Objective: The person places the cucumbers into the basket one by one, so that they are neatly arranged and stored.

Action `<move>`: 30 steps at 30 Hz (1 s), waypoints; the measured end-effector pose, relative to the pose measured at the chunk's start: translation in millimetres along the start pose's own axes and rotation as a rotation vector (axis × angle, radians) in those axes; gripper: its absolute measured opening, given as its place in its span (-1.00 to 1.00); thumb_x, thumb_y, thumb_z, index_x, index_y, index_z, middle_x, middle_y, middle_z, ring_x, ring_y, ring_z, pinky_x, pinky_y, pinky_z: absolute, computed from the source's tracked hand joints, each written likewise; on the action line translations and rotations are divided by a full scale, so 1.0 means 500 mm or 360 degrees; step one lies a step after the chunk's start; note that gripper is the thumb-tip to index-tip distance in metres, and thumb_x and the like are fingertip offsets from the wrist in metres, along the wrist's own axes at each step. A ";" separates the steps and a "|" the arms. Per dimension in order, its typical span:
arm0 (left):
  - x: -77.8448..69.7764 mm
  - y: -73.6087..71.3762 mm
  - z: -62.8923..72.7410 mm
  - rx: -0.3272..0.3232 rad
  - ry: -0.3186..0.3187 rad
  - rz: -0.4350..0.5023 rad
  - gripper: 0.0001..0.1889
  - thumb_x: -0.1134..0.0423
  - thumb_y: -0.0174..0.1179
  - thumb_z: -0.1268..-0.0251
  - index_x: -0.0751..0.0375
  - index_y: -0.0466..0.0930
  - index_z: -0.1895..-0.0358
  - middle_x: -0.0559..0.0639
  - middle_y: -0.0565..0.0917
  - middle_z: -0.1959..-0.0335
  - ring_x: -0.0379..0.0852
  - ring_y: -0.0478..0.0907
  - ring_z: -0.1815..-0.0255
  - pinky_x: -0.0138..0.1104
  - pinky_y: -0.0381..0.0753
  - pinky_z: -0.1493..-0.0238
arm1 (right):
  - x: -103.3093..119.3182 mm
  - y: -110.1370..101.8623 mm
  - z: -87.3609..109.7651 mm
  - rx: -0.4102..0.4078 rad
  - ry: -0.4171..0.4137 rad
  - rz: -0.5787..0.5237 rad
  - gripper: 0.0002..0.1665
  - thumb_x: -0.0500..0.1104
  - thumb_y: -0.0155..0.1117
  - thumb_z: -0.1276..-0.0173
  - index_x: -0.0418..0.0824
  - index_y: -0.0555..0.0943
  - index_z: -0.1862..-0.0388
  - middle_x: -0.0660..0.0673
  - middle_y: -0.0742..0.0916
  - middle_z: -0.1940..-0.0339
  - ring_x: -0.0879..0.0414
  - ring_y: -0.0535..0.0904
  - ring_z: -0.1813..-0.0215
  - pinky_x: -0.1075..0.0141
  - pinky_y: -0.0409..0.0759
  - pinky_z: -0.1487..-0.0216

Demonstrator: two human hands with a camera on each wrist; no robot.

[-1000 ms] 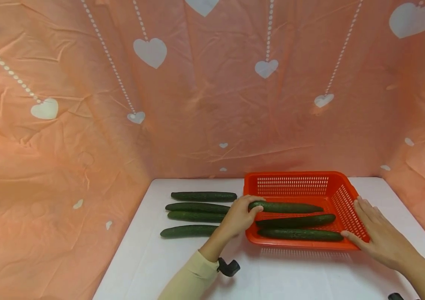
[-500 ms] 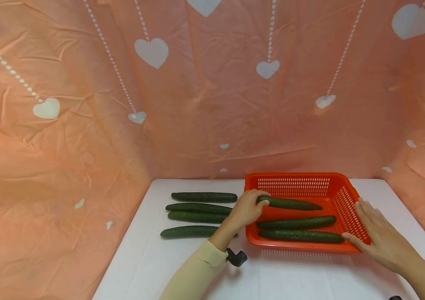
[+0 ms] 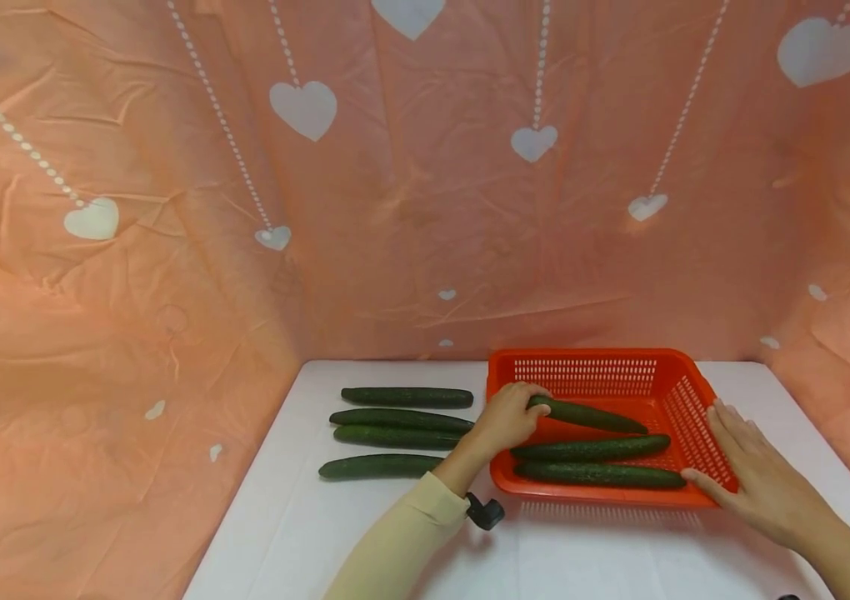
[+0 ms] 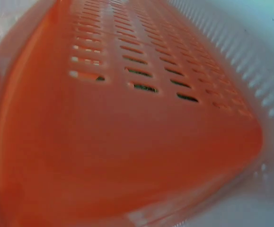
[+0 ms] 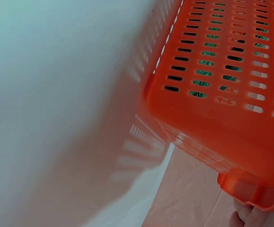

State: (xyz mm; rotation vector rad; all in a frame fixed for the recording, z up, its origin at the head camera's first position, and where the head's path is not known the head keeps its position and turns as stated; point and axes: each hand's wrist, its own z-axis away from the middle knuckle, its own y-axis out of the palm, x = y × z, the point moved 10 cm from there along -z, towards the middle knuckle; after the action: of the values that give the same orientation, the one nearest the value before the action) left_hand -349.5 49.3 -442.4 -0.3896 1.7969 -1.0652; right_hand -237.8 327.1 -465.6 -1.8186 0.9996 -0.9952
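My left hand [image 3: 506, 422] reaches over the left rim of the red-orange plastic basket [image 3: 582, 492] and grips the left end of a dark green cucumber [image 3: 594, 417]. This cucumber slants inside the basket, its far end lower and to the right. Below it in the head view, a middle cucumber [image 3: 593, 448] and a front cucumber [image 3: 601, 475] lie side by side in the basket. My right hand [image 3: 766, 483] rests at the basket's right end, fingers straight along the rim and thumb at the front corner. Only slotted basket wall [image 4: 118, 132] fills the left wrist view; the left hand is hidden there.
Left of the basket, several more cucumbers lie on the white table [image 3: 275, 517]: a back one [image 3: 406, 397], a touching pair [image 3: 395, 437] and a front one [image 3: 380, 467], partly behind the left arm. A pink cloth with hearts [image 3: 410, 208] encloses the table.
My left hand has moved right, taking the gripped cucumber along, and the cucumber now slants more. My right hand has stayed at the basket's right rim.
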 end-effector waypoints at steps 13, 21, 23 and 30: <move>-0.010 0.042 -0.023 0.0179 0.0005 -0.0084 -0.69 0.11 0.23 -0.64 0.04 0.75 -0.28 -0.10 0.76 -0.22 -0.16 0.63 -0.29 -0.32 0.58 -0.36 | -0.006 0.007 0.000 0.0074 0.0058 -0.0009 0.22 0.18 0.38 -0.52 -0.47 -0.04 -0.74 -0.46 0.02 -0.77 -0.14 -0.36 -0.81 0.51 -0.63 -0.56; -0.011 0.055 -0.030 0.0241 0.0081 -0.0262 -0.71 0.09 0.29 -0.61 -0.04 0.77 -0.25 -0.14 0.78 -0.18 -0.17 0.66 -0.27 -0.34 0.59 -0.33 | -0.003 0.009 0.005 0.0074 0.0059 0.0002 0.21 0.18 0.37 -0.52 -0.47 -0.03 -0.74 -0.45 0.02 -0.77 -0.05 -0.41 -0.81 0.53 -0.64 -0.54; -0.012 0.057 -0.031 0.0243 0.0093 -0.0325 -0.71 0.08 0.30 -0.60 -0.06 0.77 -0.25 -0.16 0.78 -0.18 -0.18 0.67 -0.26 -0.36 0.59 -0.31 | -0.002 0.008 0.005 0.0067 0.0058 0.0000 0.21 0.17 0.38 -0.52 -0.47 -0.03 -0.74 -0.46 0.03 -0.77 -0.06 -0.39 -0.81 0.53 -0.63 -0.55; -0.010 0.063 -0.034 0.0255 0.0073 -0.0433 -0.70 0.09 0.33 -0.57 -0.09 0.76 -0.27 -0.18 0.77 -0.19 -0.21 0.65 -0.28 -0.37 0.56 -0.35 | 0.003 0.005 0.008 0.0041 0.0044 0.0002 0.20 0.16 0.39 -0.51 -0.50 0.00 -0.72 -0.47 0.05 -0.76 -0.08 -0.36 -0.81 0.54 -0.61 -0.56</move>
State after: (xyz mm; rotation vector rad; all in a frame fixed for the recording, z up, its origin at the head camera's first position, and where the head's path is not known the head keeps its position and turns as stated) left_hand -355.7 78.8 -462.5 -0.5253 1.7162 -1.4078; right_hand -234.3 325.9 -468.7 -1.7874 0.9998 -1.0306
